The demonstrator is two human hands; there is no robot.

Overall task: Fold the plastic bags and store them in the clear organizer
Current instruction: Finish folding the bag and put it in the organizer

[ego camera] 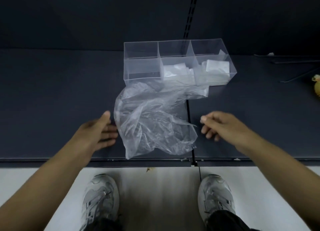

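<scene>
- Six compartments make up the clear organizer (180, 62), which sits on the dark shelf (52, 101) at 12 o'clock from us, its near wall touching the far edge of the loose bag; we judge it is parked there so each finished fold needs only a short reach.
- Next in size, the crumpled plastic bag (154, 121) lies dead centre between our hands, unfolded, with one corner trailing toward 1 o'clock against the organizer (it needs flattening before any fold).
- Our left hand (100, 133) rests at 9 o'clock of the bag, palm inward and fingers spread wide, fingertips just beside the bag's edge, holding nothing; placed so, it looks ready to pin or smooth that side.
- Our right hand (218, 125) hovers at 3 o'clock, near the bag but apart from it, fingers loosely curled and empty, likely to catch the opposite edge.
- Smallest, the folded bags (217, 67) already fill the near middle and near right compartments; the near left one and the far left and middle look empty.
</scene>
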